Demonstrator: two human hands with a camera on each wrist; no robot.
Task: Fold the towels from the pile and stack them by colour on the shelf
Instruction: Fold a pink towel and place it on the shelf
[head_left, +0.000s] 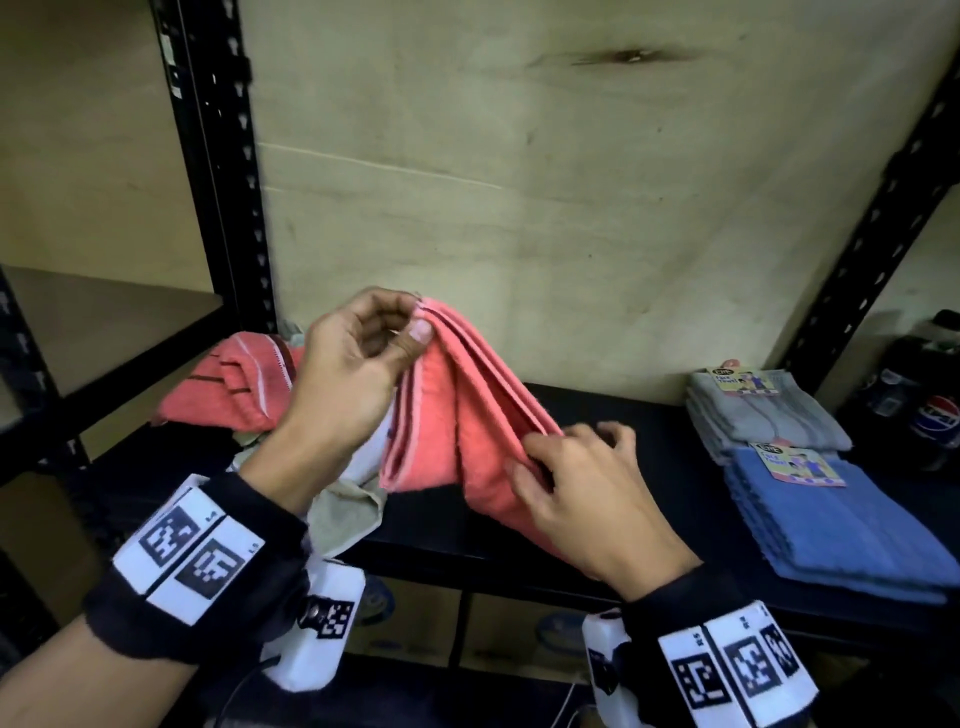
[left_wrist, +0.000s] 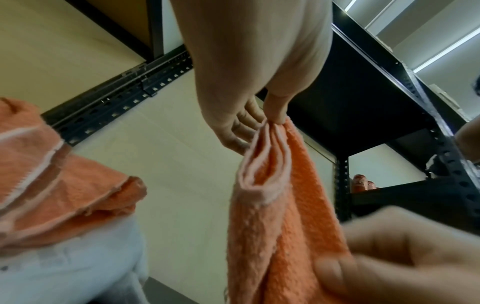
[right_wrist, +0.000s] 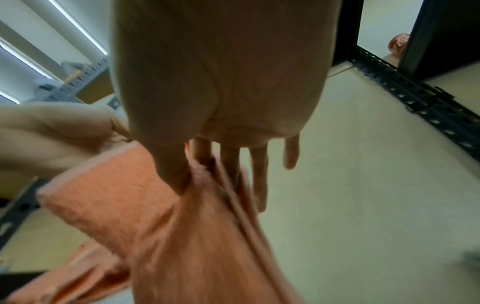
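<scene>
a pink towel (head_left: 457, 415) is held up above the black shelf (head_left: 597, 410), already doubled into several layers. one gathered corner is pinched between the thumb and fingers of the left hand (head_left: 353, 374); the opposite end is pinched by the thumb and forefinger of the right hand (head_left: 576, 493), with the other fingers spread loose. the step in hand is judged to be squaring the folded edges. it would be done well if the layered edges were kept aligned under both pinches, the cloth drawn lightly taut between them, and the slack hanging part smoothed before being laid down, so that no layer slips out. a place for pink is judged to be needed beside the grey stack (head_left: 763, 410) and the blue stack (head_left: 831, 514), which lie at the shelf's right. the unfolded pile (head_left: 234, 395) lies at the left, behind the left hand. in the left wrist view the separate hemmed layers under the thumb are shown plainly; in the head view only are the stacks seen
</scene>
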